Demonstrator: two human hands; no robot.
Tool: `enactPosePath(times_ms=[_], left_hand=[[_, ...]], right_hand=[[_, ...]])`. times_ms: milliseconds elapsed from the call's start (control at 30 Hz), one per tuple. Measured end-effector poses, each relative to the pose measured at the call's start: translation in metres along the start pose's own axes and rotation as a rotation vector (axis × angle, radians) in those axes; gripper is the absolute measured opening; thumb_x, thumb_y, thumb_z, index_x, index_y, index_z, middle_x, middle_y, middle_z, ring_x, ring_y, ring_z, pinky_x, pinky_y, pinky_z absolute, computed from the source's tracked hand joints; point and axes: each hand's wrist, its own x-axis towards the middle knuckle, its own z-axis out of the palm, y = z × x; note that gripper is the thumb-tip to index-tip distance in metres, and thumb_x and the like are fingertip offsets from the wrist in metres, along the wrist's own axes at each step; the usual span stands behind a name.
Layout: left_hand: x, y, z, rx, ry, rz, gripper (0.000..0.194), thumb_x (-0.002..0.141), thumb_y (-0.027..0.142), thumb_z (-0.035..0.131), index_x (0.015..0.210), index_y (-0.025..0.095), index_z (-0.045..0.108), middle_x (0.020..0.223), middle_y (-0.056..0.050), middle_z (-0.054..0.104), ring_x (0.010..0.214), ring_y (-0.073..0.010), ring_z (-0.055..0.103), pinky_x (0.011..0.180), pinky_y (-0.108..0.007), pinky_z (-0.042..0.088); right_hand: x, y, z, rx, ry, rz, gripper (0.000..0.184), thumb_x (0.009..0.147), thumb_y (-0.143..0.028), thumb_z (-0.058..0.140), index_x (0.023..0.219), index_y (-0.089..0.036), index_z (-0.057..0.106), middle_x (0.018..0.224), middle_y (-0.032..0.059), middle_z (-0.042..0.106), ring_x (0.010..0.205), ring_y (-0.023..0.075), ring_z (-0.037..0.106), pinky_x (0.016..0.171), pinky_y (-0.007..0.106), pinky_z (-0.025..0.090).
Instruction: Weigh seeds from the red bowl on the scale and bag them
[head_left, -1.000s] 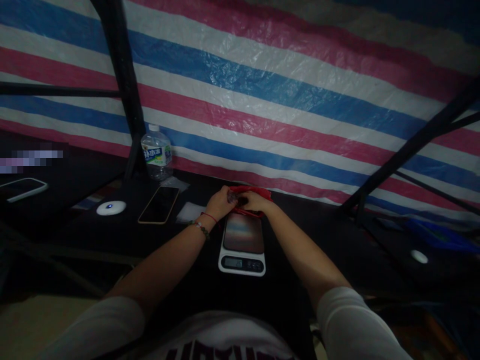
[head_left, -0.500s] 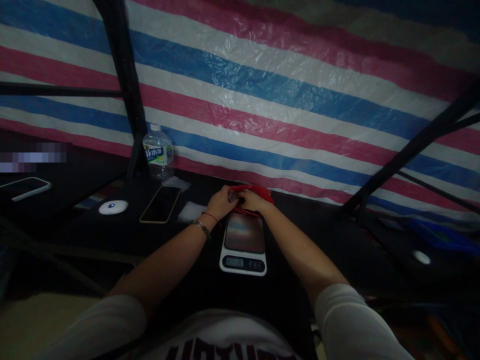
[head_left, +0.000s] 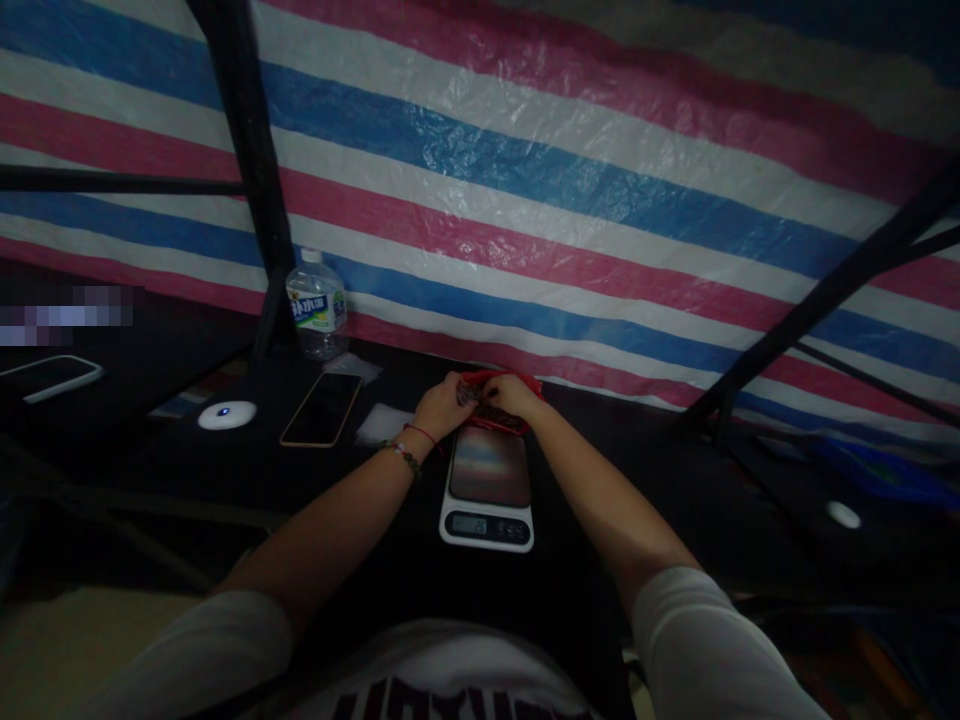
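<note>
Firstly, one large plastic sheet (head_left: 562,200), striped red, white and blue, hanging as backdrop. Next, one long black table (head_left: 630,480), bearing the items below. One black metal post (head_left: 262,180), upright with slight tilt, left side. One flat blue item (head_left: 877,470), far right, dim. One clear plastic bottle (head_left: 319,315), white cap, printed label, upright near foot of post. One white kitchen scale (head_left: 487,475), dark reflective plate, lit display toward wearer, digits too small for sure reading. One red plastic bag (head_left: 476,377), mouth open, at far end of scale; resting on plate or on table, impossible to tell. Inside bag, loose dark brown contents (head_left: 499,414).

Left hand (head_left: 441,405): at left edge of red bag, fingers closed on small clear crinkled plastic wrapper (head_left: 466,391). Right hand (head_left: 514,397): over bag mouth, fingertips drawn narrow among brown contents; pinch on any of them impossible to tell.

One black-screened phone (head_left: 321,410), gold rim, flat, left of scale. One flat translucent packet (head_left: 381,424), between phone and left wrist. One white oval device (head_left: 227,415), blue light on top. Smallest, one beaded bracelet (head_left: 405,458), left wrist.
</note>
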Motion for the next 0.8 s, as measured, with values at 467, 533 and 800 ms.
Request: enactPosePath(times_ms=[467,533,800], left_hand=[[0.000,-0.001,0.001,-0.038,-0.017,0.114,0.046,0.076,0.034,0.066,0.117,0.020,0.051,0.102,-0.007,0.067,0.092,-0.0233,0.067,0.073,-0.027,0.048],[0.000,-0.001,0.001,-0.034,-0.012,0.102,0.044,0.077,0.035,0.065,0.115,0.020,0.052,0.100,-0.007,0.067,0.090,-0.0234,0.067,0.071,-0.027,0.048],[-0.001,-0.002,0.002,-0.024,-0.008,0.086,0.044,0.078,0.037,0.064,0.116,0.021,0.051,0.097,-0.007,0.068,0.089,-0.0238,0.067,0.072,-0.028,0.048]], right_hand=[[0.002,-0.033,-0.022,0.278,0.087,-0.090,0.015,0.074,-0.018,0.066,0.087,-0.016,0.073,0.083,0.0020,0.072,0.075,0.0136,0.063,0.070,0.022,0.045],[0.000,-0.034,-0.022,0.269,0.070,-0.090,0.015,0.076,-0.019,0.065,0.089,-0.016,0.073,0.085,0.0020,0.072,0.077,0.0138,0.064,0.071,0.022,0.045],[0.000,-0.027,-0.024,0.297,0.018,-0.078,0.021,0.076,-0.014,0.061,0.093,-0.017,0.074,0.089,0.0020,0.073,0.081,0.0148,0.065,0.075,0.023,0.046]])
